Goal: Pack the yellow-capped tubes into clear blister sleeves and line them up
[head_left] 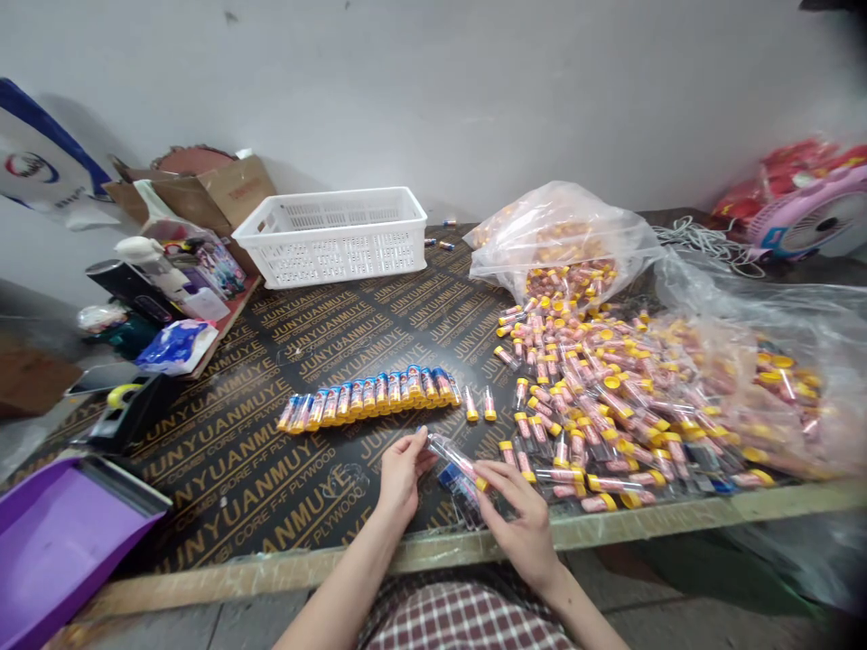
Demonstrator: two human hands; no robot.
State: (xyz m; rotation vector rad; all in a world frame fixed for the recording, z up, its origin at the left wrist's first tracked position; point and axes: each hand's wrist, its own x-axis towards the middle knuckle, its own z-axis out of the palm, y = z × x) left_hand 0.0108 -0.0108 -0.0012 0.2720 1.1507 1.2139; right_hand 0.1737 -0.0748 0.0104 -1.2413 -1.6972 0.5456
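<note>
The left hand (402, 471) and right hand (520, 516) pinch a clear yellow-capped tube (455, 459) between them, one at each end, just inside the front edge (610, 529). Left of the grip, printed tabletop (304, 492) stretches toward a purple dustpan (68, 542); a row of blue-topped tubes (371, 394) bounds it beyond, and a loose tube pile (596, 397) crowds the right.

Clear, glossy plastic tubes (596, 406) spread over a smooth, dark plywood tabletop (420, 316) near a thin, crinkled plastic bag (562, 217), a white molded-plastic basket (339, 257) and matt brown cardboard (244, 190); the blurred purple dustpan (60, 542) appears to be smooth plastic.
</note>
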